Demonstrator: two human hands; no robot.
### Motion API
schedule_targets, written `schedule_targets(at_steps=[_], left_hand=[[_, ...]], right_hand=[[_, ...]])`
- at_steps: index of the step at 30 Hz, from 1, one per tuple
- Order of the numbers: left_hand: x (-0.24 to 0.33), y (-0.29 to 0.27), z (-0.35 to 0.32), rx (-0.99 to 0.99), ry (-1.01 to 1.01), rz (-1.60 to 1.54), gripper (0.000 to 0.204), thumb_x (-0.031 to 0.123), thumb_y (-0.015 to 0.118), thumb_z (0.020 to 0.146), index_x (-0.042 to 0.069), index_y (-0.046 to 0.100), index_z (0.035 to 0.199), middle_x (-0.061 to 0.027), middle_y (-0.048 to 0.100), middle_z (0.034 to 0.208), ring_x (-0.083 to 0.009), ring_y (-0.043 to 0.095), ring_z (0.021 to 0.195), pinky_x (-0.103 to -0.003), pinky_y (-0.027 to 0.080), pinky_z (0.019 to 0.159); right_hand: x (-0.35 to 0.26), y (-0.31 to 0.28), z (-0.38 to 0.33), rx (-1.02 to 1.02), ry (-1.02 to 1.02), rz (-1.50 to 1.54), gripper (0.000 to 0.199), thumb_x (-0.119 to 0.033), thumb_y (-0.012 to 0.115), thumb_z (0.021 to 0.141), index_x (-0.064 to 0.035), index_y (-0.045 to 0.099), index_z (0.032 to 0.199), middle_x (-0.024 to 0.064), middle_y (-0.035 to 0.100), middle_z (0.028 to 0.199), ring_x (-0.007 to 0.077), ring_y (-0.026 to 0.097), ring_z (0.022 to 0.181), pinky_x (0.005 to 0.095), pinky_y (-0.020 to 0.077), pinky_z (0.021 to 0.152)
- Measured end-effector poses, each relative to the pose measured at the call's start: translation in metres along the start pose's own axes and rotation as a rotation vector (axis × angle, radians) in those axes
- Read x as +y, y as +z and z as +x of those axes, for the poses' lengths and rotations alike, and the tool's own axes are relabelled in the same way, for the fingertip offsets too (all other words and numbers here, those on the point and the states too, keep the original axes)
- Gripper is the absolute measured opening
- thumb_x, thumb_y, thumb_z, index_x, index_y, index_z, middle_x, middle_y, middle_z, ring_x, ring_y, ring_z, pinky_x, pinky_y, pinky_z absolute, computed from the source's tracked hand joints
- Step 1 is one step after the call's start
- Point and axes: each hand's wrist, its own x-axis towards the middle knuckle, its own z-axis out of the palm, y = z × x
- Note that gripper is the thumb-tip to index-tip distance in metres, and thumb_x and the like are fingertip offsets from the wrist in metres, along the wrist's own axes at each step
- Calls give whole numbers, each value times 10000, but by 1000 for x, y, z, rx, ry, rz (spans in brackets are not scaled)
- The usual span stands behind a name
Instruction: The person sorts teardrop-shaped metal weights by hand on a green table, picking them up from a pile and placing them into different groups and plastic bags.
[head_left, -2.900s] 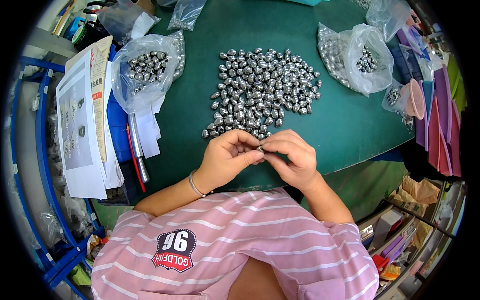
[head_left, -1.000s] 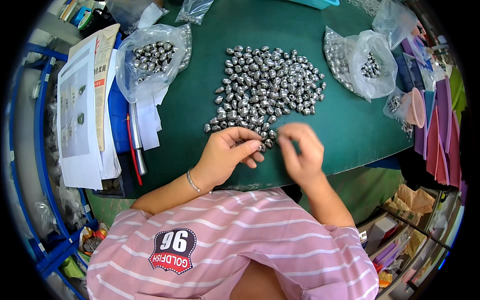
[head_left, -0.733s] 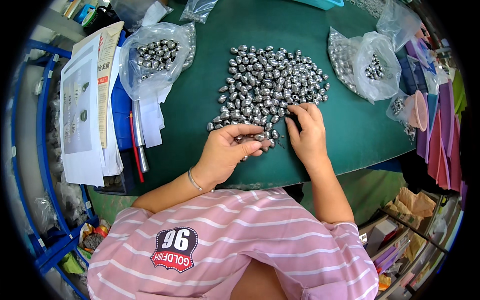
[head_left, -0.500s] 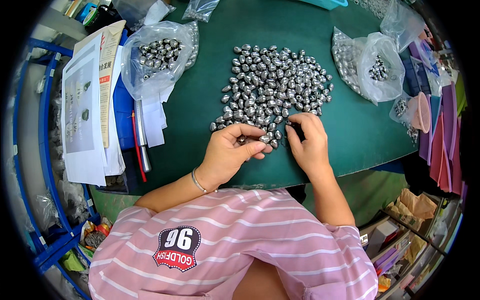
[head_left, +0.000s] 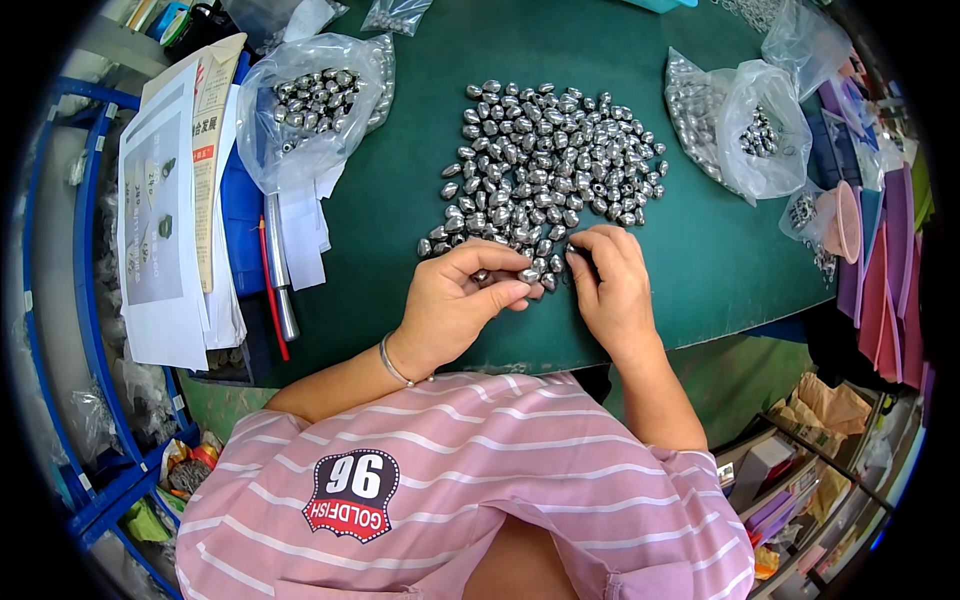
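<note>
A person in a pink shirt with thin white stripes sits at a dark green table [head_left: 400, 215], seen from above. In the middle of the frame lies a spread heap of small, shiny, oval silver metal beads [head_left: 545, 165]. The left hand [head_left: 455, 300], just below the heap's lower edge, is curled closed, pinching one silver bead [head_left: 527, 275] between thumb and forefinger. A thin silver bangle [head_left: 392, 362] circles its wrist. The right hand [head_left: 612, 285], just right of the left, rests palm down with its fingertips [head_left: 582, 255] bent onto the lowest beads of the heap; whether it grips any cannot be told.

At the upper left, a clear plastic bag [head_left: 310, 100] holds more silver beads. At the upper right, another clear plastic bag [head_left: 760, 130] holds a smaller cluster of them. White printed paper sheets [head_left: 160, 230] lie along the left edge of the frame, with a red pen [head_left: 268, 300] and a silver metal rod [head_left: 280, 275] beside them. Pink and purple sheets [head_left: 885, 270] are stacked at the right edge.
</note>
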Motion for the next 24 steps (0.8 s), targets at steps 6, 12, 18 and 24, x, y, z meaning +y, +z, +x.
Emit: schedule_targets(at_steps=[6,12,18,24], left_hand=[[3,2,-1,-7,-11,-5,177,-108,600,825,-67,621,996,-123,606,1007,-216,668,874,-253,557,708],[-4,-3,-1,-46,44,-10,173,-90,612,833,-76,597,1005,-138,621,1014,-202,659,879,-269,565,743],[0,1,-1,-6,-54,60,185,-69,564,873,-75,602,1054,-136,631,1031,-191,657,892,-268,562,759],[3,4,0,10,-41,27,149,-45,533,898,-63,603,1028,-133,627,1002,-225,671,898,-275,558,758]], right_hand=[[-3,-1,-2,-3,71,182,183,46,667,731,-7,621,900,130,605,899,312,590,830,368,483,739],[-30,-5,2,24,-53,535,178,42,658,783,4,642,957,136,620,936,231,617,819,298,504,689],[-27,-6,5,-57,-99,557,180,55,690,730,-6,652,896,106,620,902,200,618,778,284,515,633],[27,-66,67,750,-163,-109,127,53,691,706,-34,629,775,82,626,837,227,584,750,341,469,685]])
